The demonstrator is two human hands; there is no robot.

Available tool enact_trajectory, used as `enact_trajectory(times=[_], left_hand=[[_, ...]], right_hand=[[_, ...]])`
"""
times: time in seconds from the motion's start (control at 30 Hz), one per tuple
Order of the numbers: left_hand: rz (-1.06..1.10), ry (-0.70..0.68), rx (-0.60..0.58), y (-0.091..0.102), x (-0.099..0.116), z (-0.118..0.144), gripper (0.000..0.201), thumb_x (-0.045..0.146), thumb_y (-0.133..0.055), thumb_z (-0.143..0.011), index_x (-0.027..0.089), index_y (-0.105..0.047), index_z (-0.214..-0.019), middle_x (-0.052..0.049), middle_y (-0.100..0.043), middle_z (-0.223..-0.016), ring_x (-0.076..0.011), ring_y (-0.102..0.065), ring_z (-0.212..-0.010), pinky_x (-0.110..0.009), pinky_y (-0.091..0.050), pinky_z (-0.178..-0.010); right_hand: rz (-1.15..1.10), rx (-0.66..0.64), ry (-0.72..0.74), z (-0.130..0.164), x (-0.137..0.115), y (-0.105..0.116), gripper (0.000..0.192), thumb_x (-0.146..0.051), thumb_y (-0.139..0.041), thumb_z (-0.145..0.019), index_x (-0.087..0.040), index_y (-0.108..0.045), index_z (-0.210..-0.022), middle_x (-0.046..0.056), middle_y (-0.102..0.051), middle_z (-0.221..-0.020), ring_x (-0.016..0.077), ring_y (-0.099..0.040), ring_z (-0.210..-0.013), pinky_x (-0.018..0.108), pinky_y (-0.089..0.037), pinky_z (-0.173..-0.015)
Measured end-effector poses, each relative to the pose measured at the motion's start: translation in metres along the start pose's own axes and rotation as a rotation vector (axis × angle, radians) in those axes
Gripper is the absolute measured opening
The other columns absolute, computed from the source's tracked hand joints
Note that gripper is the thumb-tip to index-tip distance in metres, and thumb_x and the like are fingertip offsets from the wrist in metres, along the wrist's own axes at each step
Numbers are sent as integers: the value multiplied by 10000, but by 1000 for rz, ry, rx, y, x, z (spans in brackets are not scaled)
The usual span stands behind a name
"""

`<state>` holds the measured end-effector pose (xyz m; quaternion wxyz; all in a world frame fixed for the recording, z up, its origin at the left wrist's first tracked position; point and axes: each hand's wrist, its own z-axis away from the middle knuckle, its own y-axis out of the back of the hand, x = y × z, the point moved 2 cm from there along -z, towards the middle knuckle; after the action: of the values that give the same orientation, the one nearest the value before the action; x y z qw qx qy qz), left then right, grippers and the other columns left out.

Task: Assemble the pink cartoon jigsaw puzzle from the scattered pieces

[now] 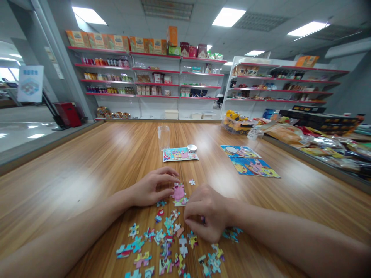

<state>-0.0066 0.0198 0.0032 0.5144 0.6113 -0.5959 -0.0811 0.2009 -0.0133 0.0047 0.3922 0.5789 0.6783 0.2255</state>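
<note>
Hands (pixel 179 202), 2, on puzzle pieces (pixel 168 247)

My left hand (pixel 152 189) rests on the wooden surface (pixel 87 170), its fingers (pixel 171 178) touching the small joined pink puzzle section (pixel 179 193). My right hand (pixel 205 216) curls over loose puzzle pieces (pixel 165 243) scattered nearer to me, pinching one I can barely see. A single stray piece (pixel 191 182) lies just beyond. Farther off sit a picture card (pixel 180 154), a clear jar (pixel 164 137), a round lid (pixel 191 148), and two finished puzzles (pixel 249 161).
</note>
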Motion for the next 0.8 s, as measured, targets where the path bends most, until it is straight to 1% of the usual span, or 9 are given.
enact_trajectory(times=[0.07,0.17,0.27,0.37,0.47,0.6,0.63,0.7,0.8], left_hand=[[-40,27,65,1,-1,1,226,232,-574,-945,179,-665,-1144,-106,-572,-1101,-218,-567,-1028,-376,-487,-912],[-104,16,89,1,0,2,199,221,-566,-945,174,-680,-1101,-93,-580,-1012,-210,-567,-957,-359,-491,-854],[-121,-49,3,0,4,0,223,207,-586,-928,182,-671,-1133,-103,-606,-1061,-225,-557,-1003,-383,-472,-891],[-112,-94,-80,0,7,-2,225,216,-615,-912,196,-681,-1127,-101,-626,-1092,-234,-553,-1036,-402,-455,-932],[-94,-86,-85,0,7,-2,186,216,-616,-912,200,-706,-1073,-95,-638,-1068,-232,-558,-1030,-399,-454,-936],[16,-13,-22,4,6,0,200,254,-602,-915,187,-715,-1066,-110,-596,-1129,-236,-558,-1046,-392,-459,-940],[66,17,-8,5,5,1,204,276,-605,-912,176,-723,-1045,-111,-586,-1116,-232,-564,-1025,-373,-470,-915],[180,89,-16,7,2,1,213,323,-634,-889,150,-739,-955,-92,-585,-999,-198,-580,-900,-306,-489,-792],[323,186,-102,9,-1,1,218,342,-687,-847,129,-730,-828,-43,-576,-810,-141,-545,-714,-241,-433,-631]], right_hand=[[34,56,-102,0,2,1,71,-160,-540,-728,-176,-583,-674,-57,-476,-486,79,-418,-415,212,-289,-439],[53,220,-392,1,13,5,106,-186,-555,-780,-161,-613,-694,-78,-380,-460,66,-325,-390,208,-252,-429],[32,337,-695,3,31,9,173,-228,-558,-798,-149,-608,-652,-69,-375,-458,74,-329,-414,210,-234,-428],[41,333,-896,4,44,11,198,-242,-561,-786,-147,-616,-621,-36,-458,-482,94,-399,-460,211,-253,-444],[96,283,-937,4,46,11,186,-225,-558,-777,-148,-642,-631,-20,-505,-508,104,-432,-484,213,-260,-460],[155,240,-861,2,38,11,179,-223,-564,-776,-147,-660,-646,-26,-475,-500,101,-402,-482,214,-248,-467],[162,234,-845,1,36,11,175,-223,-568,-775,-146,-663,-650,-29,-464,-494,98,-389,-475,214,-244,-467],[162,230,-822,0,35,11,169,-219,-572,-774,-144,-664,-653,-36,-444,-482,93,-368,-463,213,-240,-464],[143,240,-800,1,37,11,168,-210,-574,-776,-141,-654,-646,-42,-428,-474,87,-352,-455,208,-236,-456]])
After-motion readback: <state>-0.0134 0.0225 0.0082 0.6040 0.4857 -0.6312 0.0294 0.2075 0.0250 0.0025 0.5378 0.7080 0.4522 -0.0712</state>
